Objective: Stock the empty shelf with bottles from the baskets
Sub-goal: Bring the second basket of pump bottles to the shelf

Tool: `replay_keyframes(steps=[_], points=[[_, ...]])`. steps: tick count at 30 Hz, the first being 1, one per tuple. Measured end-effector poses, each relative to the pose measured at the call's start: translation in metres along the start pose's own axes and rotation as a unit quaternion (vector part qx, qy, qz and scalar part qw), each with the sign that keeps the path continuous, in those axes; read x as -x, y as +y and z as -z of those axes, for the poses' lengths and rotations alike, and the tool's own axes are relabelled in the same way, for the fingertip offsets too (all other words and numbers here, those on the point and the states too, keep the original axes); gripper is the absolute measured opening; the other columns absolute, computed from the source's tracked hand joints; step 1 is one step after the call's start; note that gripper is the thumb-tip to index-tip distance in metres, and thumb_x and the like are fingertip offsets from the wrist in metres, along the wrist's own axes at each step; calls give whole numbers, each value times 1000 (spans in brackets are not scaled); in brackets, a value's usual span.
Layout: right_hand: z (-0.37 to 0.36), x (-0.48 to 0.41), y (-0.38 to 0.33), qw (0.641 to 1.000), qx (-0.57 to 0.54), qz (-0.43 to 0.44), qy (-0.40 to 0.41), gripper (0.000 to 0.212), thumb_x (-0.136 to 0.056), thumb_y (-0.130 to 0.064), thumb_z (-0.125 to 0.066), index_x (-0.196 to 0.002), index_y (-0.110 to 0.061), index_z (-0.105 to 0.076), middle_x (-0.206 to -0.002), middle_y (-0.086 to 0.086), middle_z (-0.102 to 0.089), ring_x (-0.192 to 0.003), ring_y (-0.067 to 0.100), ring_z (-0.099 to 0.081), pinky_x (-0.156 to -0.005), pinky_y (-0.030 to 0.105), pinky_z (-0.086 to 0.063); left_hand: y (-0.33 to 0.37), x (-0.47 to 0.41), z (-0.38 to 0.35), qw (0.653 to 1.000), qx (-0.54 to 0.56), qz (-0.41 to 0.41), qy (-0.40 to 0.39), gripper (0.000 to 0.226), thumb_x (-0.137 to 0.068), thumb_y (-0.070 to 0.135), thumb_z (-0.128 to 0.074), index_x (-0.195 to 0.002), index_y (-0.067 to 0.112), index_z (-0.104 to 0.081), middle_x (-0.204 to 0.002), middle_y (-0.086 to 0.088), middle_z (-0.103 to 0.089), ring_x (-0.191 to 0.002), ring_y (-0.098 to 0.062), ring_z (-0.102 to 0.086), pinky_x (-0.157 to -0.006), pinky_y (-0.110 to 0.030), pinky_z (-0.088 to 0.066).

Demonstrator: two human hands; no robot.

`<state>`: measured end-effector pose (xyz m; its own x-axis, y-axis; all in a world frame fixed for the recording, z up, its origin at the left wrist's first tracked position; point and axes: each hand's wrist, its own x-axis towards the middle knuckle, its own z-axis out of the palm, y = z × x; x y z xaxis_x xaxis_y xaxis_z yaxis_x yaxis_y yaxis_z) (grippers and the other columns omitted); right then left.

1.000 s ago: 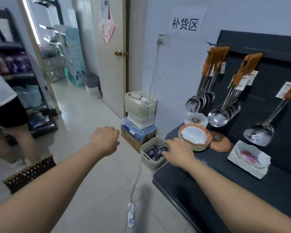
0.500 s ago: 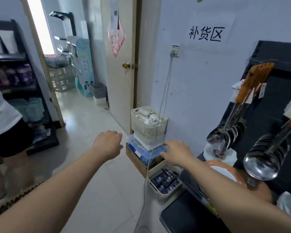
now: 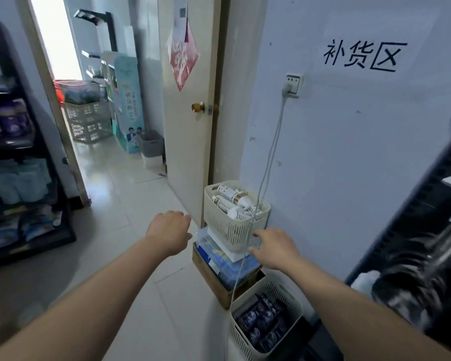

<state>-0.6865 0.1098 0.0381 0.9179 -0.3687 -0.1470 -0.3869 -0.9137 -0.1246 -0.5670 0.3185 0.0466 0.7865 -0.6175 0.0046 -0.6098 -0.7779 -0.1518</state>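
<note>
From the head camera, two bare forearms are seen reaching forward over a pale tiled floor [image 3: 110, 230] toward a stack set against a grey wall [image 3: 349, 152]. The left hand [image 3: 170, 231] is held in the air just left of the stack, fingers curled loosely inward and closed on nothing. The right hand [image 3: 276, 247] is spread, fingers apart, its fingertips at the lower right side of a cream basket [image 3: 232, 230]; whether they touch it cannot be told. White bottles [image 3: 231, 201] with gold bands are seen lying on their sides in this basket. The basket is stacked on a blue box [image 3: 219, 261], which sits in a cardboard box [image 3: 211, 277]. On the floor just in front, a second basket [image 3: 245, 342] is filled with dark packets [image 3: 263, 324]. A white cable [image 3: 268, 162] hangs from a wall socket [image 3: 293, 84] past the top basket. A door [image 3: 190, 100] stands to the left, and dark shelves [image 3: 16, 152] of goods at the far left.
</note>
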Motion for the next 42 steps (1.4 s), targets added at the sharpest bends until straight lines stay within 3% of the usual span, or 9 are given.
replay_keyframes(steps=[11,15,28,33,39,42], points=[[8,-219,-35,996,-23,-77,-31,47,-93,-42,-50,-136,-25,-53,-136,6,-55,-123,28,-53,-98,37,-45,-85,-222,-38,997,8,-74,-24,30,-98,35,-46,-117,12,-52,-117,-8,-58,-111,-27,-55,-90,-38,-42],[5,-273,-31,995,-34,-92,-29,43,-90,-44,-52,-128,-25,-56,-127,6,-61,-115,28,-57,-93,38,-47,-98,-281,-47,996,9,-85,-27,28,-97,30,-49,-118,13,-54,-117,-7,-59,-110,-27,-55,-88,-37,-43],[-35,-442,40,980,-118,-153,-55,47,-94,-38,-52,-137,-19,-53,-136,8,-57,-123,27,-54,-98,35,-45,-72,-481,-113,991,28,-107,-69,25,-94,28,-49,-115,15,-55,-113,-7,-62,-109,-26,-57,-90,-38,-44],[-59,-498,71,967,-165,-181,-66,38,-96,-36,-51,-129,-16,-55,-129,8,-58,-116,26,-55,-93,34,-44,-52,-553,-143,987,54,-102,-110,30,-94,33,-49,-120,19,-56,-113,-5,-61,-110,-25,-57,-90,-36,-45],[-100,-533,97,927,-243,-276,-72,50,-97,-32,-51,-143,-14,-44,-145,8,-46,-132,27,-45,-108,37,-40,-34,-613,-181,980,83,-115,-141,28,-93,32,-50,-116,21,-60,-105,-1,-61,-102,-20,-58,-86,-33,-46],[-124,-539,113,864,-305,-396,-63,55,-94,-28,-55,-143,-9,-42,-142,13,-49,-128,32,-49,-105,41,-44,-27,-642,-207,975,99,-116,-165,28,-94,34,-48,-116,21,-60,-107,1,-61,-102,-19,-59,-84,-32,-46]])
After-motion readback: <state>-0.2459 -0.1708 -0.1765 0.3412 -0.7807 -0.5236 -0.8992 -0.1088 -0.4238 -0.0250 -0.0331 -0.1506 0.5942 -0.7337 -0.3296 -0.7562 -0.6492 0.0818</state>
